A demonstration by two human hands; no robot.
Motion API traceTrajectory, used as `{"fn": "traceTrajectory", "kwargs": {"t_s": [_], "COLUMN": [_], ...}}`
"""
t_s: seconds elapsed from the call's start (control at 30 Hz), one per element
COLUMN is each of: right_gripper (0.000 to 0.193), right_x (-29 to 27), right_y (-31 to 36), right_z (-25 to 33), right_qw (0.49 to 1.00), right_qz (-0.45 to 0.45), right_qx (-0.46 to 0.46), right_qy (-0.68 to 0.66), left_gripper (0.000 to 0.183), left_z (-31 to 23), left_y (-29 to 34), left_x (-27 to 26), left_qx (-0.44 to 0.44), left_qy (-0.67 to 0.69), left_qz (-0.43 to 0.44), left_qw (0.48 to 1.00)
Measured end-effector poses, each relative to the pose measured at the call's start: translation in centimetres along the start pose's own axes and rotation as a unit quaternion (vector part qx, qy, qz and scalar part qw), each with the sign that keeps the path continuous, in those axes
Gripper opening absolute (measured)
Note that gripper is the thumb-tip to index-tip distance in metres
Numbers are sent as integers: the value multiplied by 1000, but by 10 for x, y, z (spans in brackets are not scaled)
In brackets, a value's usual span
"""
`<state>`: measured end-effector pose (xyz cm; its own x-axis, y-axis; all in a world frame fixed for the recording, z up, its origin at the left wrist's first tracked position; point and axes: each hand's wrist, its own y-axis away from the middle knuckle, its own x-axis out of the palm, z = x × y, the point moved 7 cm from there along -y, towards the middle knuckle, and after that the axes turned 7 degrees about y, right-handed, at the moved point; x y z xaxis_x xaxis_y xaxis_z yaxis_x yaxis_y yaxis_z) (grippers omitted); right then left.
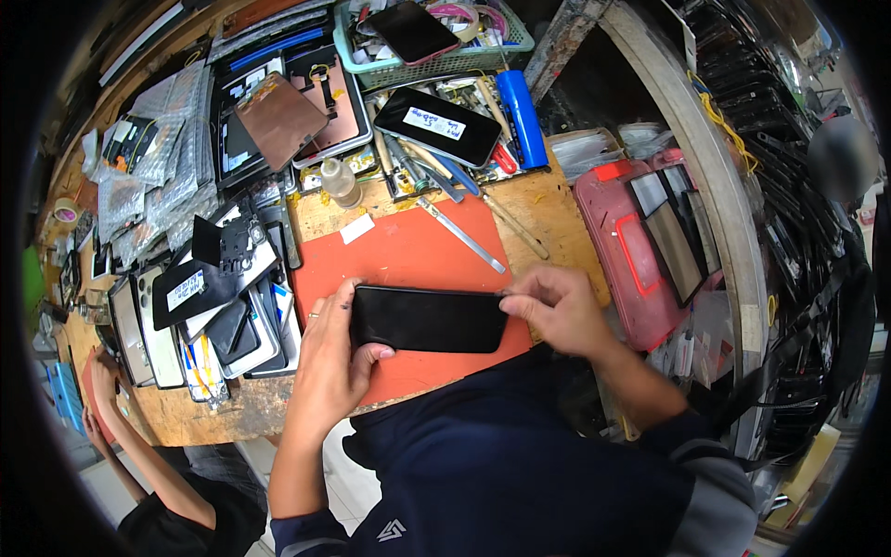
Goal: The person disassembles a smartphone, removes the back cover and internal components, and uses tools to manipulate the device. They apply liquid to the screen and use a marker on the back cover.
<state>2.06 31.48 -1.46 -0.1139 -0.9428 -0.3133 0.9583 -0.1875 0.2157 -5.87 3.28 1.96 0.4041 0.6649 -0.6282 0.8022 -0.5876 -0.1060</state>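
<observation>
A black smartphone [429, 320] lies lengthwise, dark glass face up, over the orange-red mat [399, 246]. My left hand [327, 357] grips its left end, thumb along the near edge and fingers at the far corner. At the phone's far right corner, my right hand [561, 311] is closed in a pinch; a small dark bit shows at the fingertips, too small to name. Beyond the phone, a flat metal blade tool [461, 235] lies slantwise on the mat, with a white paper slip [357, 229] to its left.
Stacked phone parts [223, 297] and bubble-wrapped packets [167, 176] crowd the left. Behind stand a small bottle [341, 184], a labelled phone [437, 127], a blue cylinder [522, 119] and a green basket [445, 67]. A red case [631, 260] stands right. Another person's hand [104, 373] is far left.
</observation>
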Motion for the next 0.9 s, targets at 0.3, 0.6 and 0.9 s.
{"fn": "traceTrajectory", "kwargs": {"t_s": [0.3, 0.6, 0.9], "right_gripper": [7, 4, 3], "right_x": [6, 3, 21], "right_y": [19, -18, -33], "right_z": [13, 91, 31], "right_qw": [989, 963, 990], "right_qz": [-15, 11, 15], "right_qx": [-61, -259, -127], "right_qy": [-131, 74, -67], "left_gripper": [91, 90, 96], "left_z": [-6, -57, -46], "left_y": [9, -23, -33], "left_x": [-2, 24, 22], "left_qx": [-53, 170, 162], "left_qy": [-27, -162, -171], "left_qz": [-8, -50, -110], "left_qw": [998, 971, 966]}}
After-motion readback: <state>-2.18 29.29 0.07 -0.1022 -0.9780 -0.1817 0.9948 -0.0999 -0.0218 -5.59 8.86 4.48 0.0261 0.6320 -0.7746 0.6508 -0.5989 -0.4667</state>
